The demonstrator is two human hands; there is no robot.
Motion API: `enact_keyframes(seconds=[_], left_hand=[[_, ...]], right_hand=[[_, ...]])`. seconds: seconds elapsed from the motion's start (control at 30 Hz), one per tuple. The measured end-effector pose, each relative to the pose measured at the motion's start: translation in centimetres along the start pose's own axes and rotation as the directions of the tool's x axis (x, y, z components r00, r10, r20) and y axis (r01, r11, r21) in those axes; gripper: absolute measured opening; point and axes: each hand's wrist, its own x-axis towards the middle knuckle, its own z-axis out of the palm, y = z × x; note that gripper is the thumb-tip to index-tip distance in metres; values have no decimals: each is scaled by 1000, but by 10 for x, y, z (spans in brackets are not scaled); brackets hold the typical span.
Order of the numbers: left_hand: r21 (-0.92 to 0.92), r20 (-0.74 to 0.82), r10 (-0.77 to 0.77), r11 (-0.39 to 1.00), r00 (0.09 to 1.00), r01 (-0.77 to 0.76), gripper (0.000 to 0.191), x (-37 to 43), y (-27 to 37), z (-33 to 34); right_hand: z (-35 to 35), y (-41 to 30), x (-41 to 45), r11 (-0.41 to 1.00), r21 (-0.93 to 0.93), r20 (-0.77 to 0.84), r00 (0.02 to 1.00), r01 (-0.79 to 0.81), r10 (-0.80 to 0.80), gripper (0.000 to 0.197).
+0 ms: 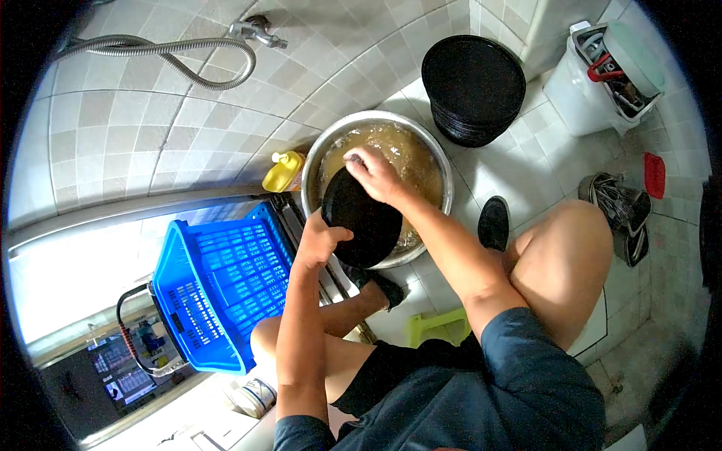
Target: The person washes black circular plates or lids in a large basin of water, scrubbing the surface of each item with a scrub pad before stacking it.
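My left hand (319, 241) grips the near-left edge of a round black plate (369, 225), thumb on its upper face. The plate is held tilted over a wide metal basin (448, 183) of cloudy, brownish, foamy water (420, 163). At the plate's far edge, my right hand (377, 173) is closed around a small dark scouring pad (354, 159), mostly hidden by the fingers. Beyond the basin to the right stands a tall stack of similar black round plates (472, 84). A yellow detergent bottle (284, 173) is beside the basin's left rim.
A blue perforated plastic crate (225, 282) is tilted at left. A white bucket of tools (581, 93) stands far right, near a red plastic item (654, 175). A metal hose (197, 48) hangs by a wall tap (256, 31). A green stool (426, 327) shows beneath me.
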Motion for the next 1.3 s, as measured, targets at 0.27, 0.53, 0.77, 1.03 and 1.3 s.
enact_keyframes(seconds=[0.27,0.53,0.77,1.03,1.3], left_hand=[[282,-70,45,959,996,-24,39,16,-28,-13],[-200,-236,-3,979,972,-45,39,18,-33,18],[-356,-315,-27,930,949,-91,38,25,-54,-20],[-357,-258,-66,933,964,-32,43,35,-39,9],[-341,-301,-107,940,947,-2,42,13,-54,5]], right_hand=[[28,-54,-11,893,-71,188,886,443,-425,15],[9,32,-44,954,-192,-245,953,-230,181,23],[62,-29,-64,989,38,52,989,140,-142,39],[36,24,-75,971,-211,-87,992,-111,94,39],[35,38,-49,903,-95,64,903,-419,426,32]])
